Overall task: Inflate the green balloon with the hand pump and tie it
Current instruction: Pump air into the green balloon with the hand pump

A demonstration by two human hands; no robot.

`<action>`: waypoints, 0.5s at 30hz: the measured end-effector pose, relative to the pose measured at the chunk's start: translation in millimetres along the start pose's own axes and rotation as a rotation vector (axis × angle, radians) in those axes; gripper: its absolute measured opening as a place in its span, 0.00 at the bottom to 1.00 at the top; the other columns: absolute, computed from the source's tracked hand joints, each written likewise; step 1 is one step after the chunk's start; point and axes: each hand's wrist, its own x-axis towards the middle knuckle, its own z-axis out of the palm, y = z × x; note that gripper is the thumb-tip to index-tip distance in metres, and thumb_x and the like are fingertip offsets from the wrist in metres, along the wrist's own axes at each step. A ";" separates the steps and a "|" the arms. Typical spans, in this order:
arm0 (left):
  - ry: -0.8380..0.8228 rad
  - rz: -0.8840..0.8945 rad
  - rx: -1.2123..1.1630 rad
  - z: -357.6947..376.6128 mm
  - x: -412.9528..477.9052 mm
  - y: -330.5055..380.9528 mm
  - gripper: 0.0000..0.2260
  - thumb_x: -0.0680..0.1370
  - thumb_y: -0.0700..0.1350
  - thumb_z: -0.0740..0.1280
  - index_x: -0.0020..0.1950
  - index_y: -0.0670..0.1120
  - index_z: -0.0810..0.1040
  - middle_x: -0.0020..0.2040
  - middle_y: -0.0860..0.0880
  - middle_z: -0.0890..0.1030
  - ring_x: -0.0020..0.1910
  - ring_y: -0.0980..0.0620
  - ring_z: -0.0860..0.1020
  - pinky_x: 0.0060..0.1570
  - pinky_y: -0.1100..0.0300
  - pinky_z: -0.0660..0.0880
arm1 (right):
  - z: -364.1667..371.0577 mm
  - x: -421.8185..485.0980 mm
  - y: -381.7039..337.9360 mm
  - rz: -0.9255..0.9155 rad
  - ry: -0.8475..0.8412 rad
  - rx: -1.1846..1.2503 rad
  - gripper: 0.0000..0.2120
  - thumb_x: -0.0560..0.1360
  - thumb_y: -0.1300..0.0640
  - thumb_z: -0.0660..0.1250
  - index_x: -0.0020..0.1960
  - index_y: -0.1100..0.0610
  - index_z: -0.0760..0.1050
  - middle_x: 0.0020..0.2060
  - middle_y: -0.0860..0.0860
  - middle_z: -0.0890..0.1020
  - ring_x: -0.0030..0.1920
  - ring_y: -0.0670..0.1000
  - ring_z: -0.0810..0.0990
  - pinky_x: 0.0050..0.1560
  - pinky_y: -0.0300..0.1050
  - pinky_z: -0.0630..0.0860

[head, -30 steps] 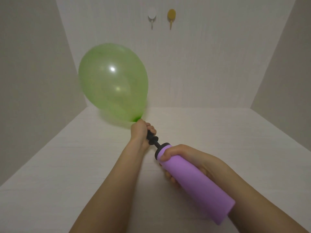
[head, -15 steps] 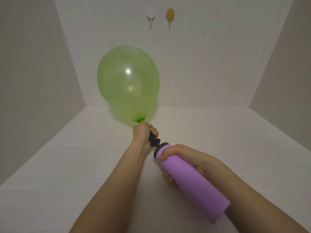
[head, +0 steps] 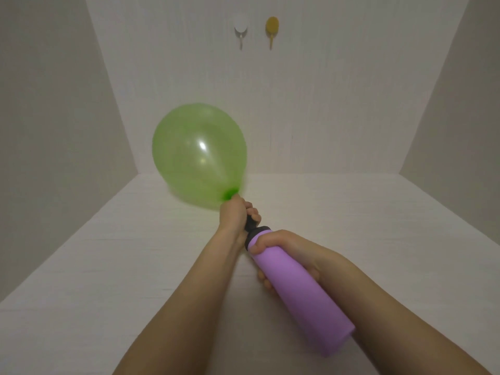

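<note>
The green balloon (head: 198, 161) is inflated and stands up and to the left of my hands, its dark green neck pinched at the pump's black nozzle. My left hand (head: 235, 215) is closed around that neck and nozzle. My right hand (head: 281, 247) grips the purple pump (head: 300, 293) near its black front collar. The pump's barrel slants down to the right, pushed in close to the nozzle, so almost no black rod shows.
A white table (head: 135, 266) lies under my arms, closed in by pale walls left, right and behind. Two hooks, a white hook (head: 240, 27) and a yellow hook (head: 272, 25), hang high on the back wall.
The purple barrel has slid forward toward the nozzle, hiding the black rod. The balloon swung rightward then settled lower, leaning left.
</note>
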 end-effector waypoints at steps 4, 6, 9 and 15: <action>0.011 -0.027 -0.037 -1.0 3.0 2.9 0.15 0.78 0.36 0.47 0.33 0.46 0.59 0.27 0.51 0.59 0.12 0.58 0.60 0.18 0.74 0.58 | -1.5 -0.3 0.5 -0.011 0.016 -0.004 0.12 0.71 0.55 0.65 0.43 0.65 0.72 0.25 0.58 0.78 0.23 0.54 0.77 0.28 0.37 0.75; 0.032 -0.023 -0.092 -8.4 6.8 8.7 0.15 0.78 0.36 0.46 0.33 0.46 0.60 0.27 0.51 0.60 0.13 0.58 0.60 0.17 0.74 0.58 | -4.0 -3.5 3.1 0.023 -0.004 -0.040 0.13 0.71 0.54 0.66 0.42 0.66 0.73 0.25 0.57 0.78 0.23 0.53 0.78 0.27 0.37 0.75; 0.034 -0.006 -0.085 -12.6 6.4 11.1 0.15 0.79 0.37 0.46 0.33 0.46 0.60 0.29 0.51 0.60 0.13 0.58 0.61 0.17 0.74 0.58 | -4.2 -5.8 3.9 0.046 -0.021 -0.066 0.13 0.71 0.54 0.66 0.42 0.65 0.74 0.26 0.57 0.79 0.24 0.53 0.78 0.28 0.37 0.75; 0.017 -0.001 -0.005 -2.3 3.5 2.3 0.14 0.79 0.37 0.47 0.33 0.46 0.58 0.30 0.51 0.60 0.14 0.58 0.60 0.18 0.73 0.58 | 1.0 -0.6 -1.3 0.011 -0.008 -0.004 0.13 0.71 0.54 0.65 0.41 0.65 0.73 0.25 0.57 0.78 0.23 0.53 0.77 0.28 0.37 0.75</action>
